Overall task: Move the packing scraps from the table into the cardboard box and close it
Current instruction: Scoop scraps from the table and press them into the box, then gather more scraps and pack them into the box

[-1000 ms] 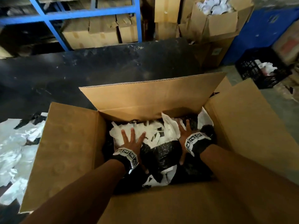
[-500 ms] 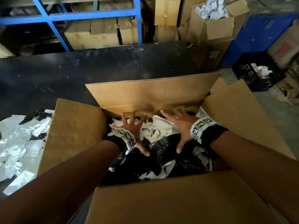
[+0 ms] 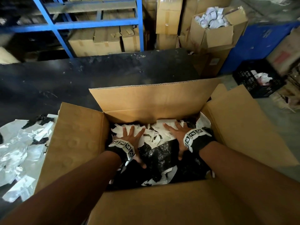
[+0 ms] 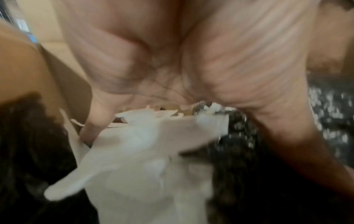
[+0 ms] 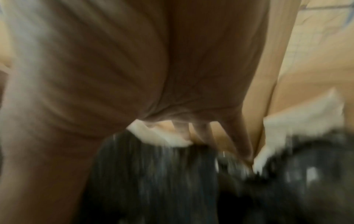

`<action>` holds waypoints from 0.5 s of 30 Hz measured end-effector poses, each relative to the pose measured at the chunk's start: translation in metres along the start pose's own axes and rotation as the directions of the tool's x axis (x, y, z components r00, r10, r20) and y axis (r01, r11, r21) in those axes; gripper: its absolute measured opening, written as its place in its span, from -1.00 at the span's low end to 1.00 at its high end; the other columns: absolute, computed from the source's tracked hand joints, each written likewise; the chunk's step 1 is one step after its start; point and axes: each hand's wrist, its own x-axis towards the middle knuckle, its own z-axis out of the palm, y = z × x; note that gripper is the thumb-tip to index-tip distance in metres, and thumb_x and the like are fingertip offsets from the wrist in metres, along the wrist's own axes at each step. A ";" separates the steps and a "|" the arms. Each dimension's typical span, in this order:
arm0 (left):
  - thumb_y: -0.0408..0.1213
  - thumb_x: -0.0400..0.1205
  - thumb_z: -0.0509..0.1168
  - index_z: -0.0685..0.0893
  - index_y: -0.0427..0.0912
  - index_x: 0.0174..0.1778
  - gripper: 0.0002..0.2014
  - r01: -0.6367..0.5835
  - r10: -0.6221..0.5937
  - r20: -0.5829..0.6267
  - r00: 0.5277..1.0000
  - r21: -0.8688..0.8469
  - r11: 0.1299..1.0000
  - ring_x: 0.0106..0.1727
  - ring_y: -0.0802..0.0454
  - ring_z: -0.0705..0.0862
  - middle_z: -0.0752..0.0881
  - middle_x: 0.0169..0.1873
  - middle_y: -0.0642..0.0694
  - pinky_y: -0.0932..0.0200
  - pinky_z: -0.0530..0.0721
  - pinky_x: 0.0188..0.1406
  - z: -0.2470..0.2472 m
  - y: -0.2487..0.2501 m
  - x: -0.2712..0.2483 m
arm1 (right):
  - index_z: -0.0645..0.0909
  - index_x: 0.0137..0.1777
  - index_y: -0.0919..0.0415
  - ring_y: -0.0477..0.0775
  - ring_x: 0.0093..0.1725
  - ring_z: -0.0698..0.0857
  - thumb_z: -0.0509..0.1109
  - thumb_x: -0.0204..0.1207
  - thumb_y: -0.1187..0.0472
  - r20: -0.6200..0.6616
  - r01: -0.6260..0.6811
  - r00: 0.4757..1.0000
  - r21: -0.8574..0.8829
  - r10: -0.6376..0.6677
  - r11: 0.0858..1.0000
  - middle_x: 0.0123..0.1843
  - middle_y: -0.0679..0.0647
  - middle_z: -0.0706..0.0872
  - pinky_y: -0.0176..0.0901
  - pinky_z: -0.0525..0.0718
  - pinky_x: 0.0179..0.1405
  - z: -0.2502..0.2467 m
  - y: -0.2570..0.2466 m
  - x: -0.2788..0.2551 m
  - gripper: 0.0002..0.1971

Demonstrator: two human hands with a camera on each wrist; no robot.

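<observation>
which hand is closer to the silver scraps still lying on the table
Left. The left hand presses scraps in the box, nearer the silver scraps; the right hand lies farther.

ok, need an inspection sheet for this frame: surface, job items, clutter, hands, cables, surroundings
Surface: dark table, scuffed, with pale specks.
Job's things: cardboard box with all four flaps open; white and black packing scraps piled inside; more silvery-white scraps on the table, left of the box.
Clutter: nothing seen beyond the scraps.
Hands: left hand and right hand both flat, fingers spread, pressing on the scraps in the box; marker bands on both wrists.
Cables: nothing seen.
Surroundings: blue shelving holding cartons; open carton of white packets; black crate on the floor.
</observation>
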 end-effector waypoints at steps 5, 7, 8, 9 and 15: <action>0.51 0.10 0.54 -0.11 0.23 0.74 0.38 -0.128 0.133 -0.219 0.967 0.037 0.991 0.72 -0.30 0.03 0.02 0.73 -0.14 -0.48 0.35 0.52 -0.042 0.001 -0.041 | -0.19 0.76 -0.21 0.34 0.68 0.27 0.67 0.34 0.00 -0.241 0.030 0.970 0.034 -0.021 0.999 0.76 0.15 0.16 0.25 0.48 0.53 -0.036 -0.023 -0.043 0.22; 0.40 0.26 0.54 -0.01 0.17 0.75 0.23 -0.151 0.145 -0.326 0.934 0.006 0.989 0.69 -0.27 0.17 0.11 0.71 -0.17 -0.34 0.43 0.51 -0.056 -0.003 -0.062 | -0.02 0.75 -0.17 0.27 0.54 0.47 0.59 0.42 0.00 -0.352 0.067 0.935 0.047 -0.046 0.997 0.65 0.09 0.33 0.21 0.58 0.42 -0.051 -0.043 -0.062 0.03; 0.35 0.33 0.54 0.01 0.13 0.75 0.17 -0.156 0.142 -0.375 0.916 -0.007 0.988 0.68 -0.27 0.23 0.13 0.71 -0.19 -0.28 0.45 0.52 -0.062 -0.009 -0.073 | 0.05 0.73 -0.16 0.24 0.49 0.51 0.55 0.46 -0.03 -0.398 0.089 0.915 0.035 -0.068 0.995 0.61 0.05 0.37 0.20 0.61 0.38 -0.060 -0.057 -0.073 -0.06; 0.31 0.38 0.53 0.03 0.12 0.75 0.13 -0.156 0.133 -0.424 0.896 -0.020 0.988 0.65 -0.26 0.29 0.15 0.71 -0.19 -0.23 0.48 0.50 -0.066 -0.015 -0.085 | 0.12 0.71 -0.16 0.20 0.45 0.55 0.51 0.49 -0.05 -0.449 0.109 0.889 0.012 -0.092 0.994 0.57 0.02 0.40 0.18 0.63 0.35 -0.068 -0.073 -0.083 -0.14; 0.18 0.49 0.50 0.12 0.09 0.73 -0.03 -0.118 0.057 -0.639 0.767 -0.054 0.992 0.50 -0.22 0.49 0.32 0.61 -0.17 -0.03 0.56 0.38 -0.063 -0.097 -0.168 | 0.43 0.53 -0.08 0.16 0.38 0.62 0.42 0.53 -0.02 -0.652 0.242 0.725 -0.060 -0.222 0.968 0.45 -0.02 0.56 0.10 0.64 0.24 -0.108 -0.198 -0.113 -0.44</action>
